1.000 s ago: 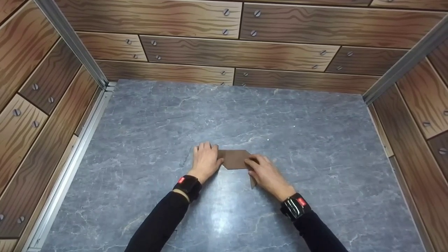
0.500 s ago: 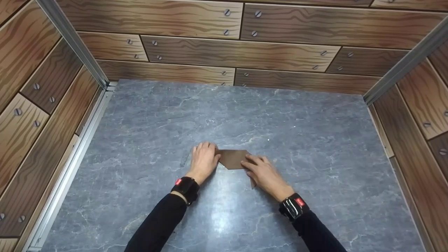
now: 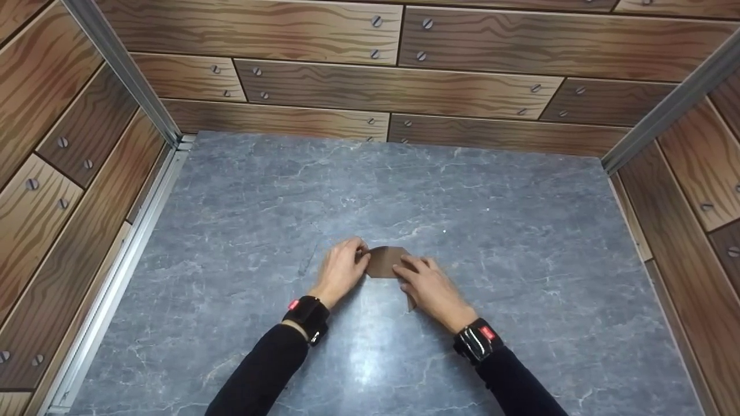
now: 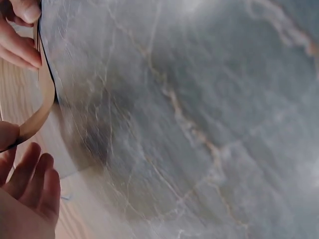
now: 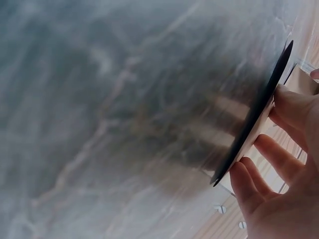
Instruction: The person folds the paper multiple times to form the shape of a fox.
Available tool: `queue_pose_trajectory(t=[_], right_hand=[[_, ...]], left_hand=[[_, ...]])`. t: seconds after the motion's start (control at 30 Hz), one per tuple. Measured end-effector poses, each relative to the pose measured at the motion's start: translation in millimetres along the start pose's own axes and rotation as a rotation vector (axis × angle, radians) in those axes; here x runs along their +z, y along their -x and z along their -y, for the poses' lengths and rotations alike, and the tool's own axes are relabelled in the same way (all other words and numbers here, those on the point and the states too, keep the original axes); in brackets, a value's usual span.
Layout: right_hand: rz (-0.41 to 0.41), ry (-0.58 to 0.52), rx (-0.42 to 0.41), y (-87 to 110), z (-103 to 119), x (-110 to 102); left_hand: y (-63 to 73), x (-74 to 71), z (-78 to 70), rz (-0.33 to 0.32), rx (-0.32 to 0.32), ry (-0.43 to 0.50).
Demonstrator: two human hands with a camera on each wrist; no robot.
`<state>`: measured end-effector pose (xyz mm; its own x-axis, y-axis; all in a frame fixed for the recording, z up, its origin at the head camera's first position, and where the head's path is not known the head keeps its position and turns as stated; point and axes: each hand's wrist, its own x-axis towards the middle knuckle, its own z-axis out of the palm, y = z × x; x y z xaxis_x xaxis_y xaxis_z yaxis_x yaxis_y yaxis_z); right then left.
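Note:
A folded piece of brown paper (image 3: pixel 384 263) with a dark underside lies near the middle of the table, with a narrow flap (image 3: pixel 411 303) sticking out toward the person. My left hand (image 3: pixel 341 268) pinches the left end between thumb and fingers. In the left wrist view, that end of the paper (image 4: pixel 46 99) curves up off the table. My right hand (image 3: pixel 436 292) rests on the right part of the paper. Seen from the right wrist, the fingertips (image 5: pixel 240 174) press on its brown side, above the dark edge (image 5: pixel 256 112); part of it is hidden beneath the hand.
The grey marbled tabletop (image 3: pixel 260 202) stretches around both hands. Wood-patterned panels (image 3: pixel 324 84) stand at the back and both sides, with metal rails (image 3: pixel 124 75) at the corners. A small white speck (image 3: pixel 444 231) lies beyond the right hand.
The left hand has gone from lying over the paper's left end to pinching it, and that end now bends upward. The right hand has shifted slightly left.

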<state>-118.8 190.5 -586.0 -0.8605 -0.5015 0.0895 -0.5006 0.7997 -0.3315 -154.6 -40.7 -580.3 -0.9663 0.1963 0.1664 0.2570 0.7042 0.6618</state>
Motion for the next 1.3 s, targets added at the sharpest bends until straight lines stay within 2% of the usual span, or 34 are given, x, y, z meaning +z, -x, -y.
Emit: queue_pose_trajectory(t=[0.17,0.37,0.57,0.93,1.3], right_hand=[[0.006,0.0,-0.004,-1.8,1.0,-0.4],[0.02,0.004,0.006,-3.9,1.5,-0.1],[0.009,0.006,0.006,-4.0,1.4,0.4],[0.038,0.025,0.038,-6.2,2.4,1.3],[0.058,0.029,0.059,-6.3,5.4,-0.4]], left_hand=[[3.9,2.3,-5.8,0.056,0.0,0.069],[7.9,6.4,-9.4,0.079,0.066,0.087],[11.6,9.4,-12.2,0.118,0.087,0.115],[17.2,13.2,-11.9,0.15,0.177,0.109],[22.5,14.2,-14.2,0.181,0.199,0.062]])
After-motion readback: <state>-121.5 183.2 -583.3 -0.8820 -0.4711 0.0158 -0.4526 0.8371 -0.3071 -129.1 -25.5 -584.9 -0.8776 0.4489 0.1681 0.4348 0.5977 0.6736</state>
